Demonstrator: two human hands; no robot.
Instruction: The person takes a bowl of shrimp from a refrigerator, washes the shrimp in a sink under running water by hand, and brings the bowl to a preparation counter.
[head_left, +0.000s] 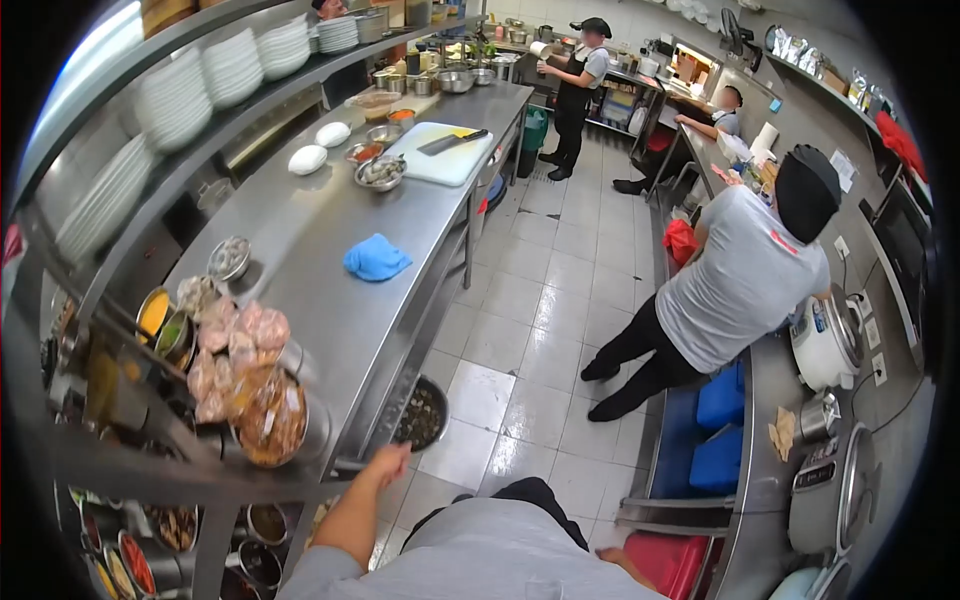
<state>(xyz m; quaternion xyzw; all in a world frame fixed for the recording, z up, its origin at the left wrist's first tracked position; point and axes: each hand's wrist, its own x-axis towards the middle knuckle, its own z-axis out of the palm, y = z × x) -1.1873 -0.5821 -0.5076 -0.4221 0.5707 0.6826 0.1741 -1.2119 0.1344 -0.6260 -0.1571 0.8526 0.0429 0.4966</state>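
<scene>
My left hand (391, 464) hangs in front of my body, beside the counter's end and just below a metal pot (424, 412) of dark contents. Its fingers look curled together, and whatever they may hold is too small to make out. Low at my right side, my right hand (612, 556) is partly seen near a red bin (668, 562); its fingers are hidden. On the steel counter (330, 235) lie a blue cloth (377, 258), a white cutting board (455, 165) with a knife (440, 145), and bagged food (268, 408).
A person in a grey shirt (745, 270) stands at the right counter. Another person (578, 95) stands at the far end, and one (722, 120) leans on the right counter. Stacked plates (180, 100) fill the upper left shelf. A rice cooker (822, 345) sits at right.
</scene>
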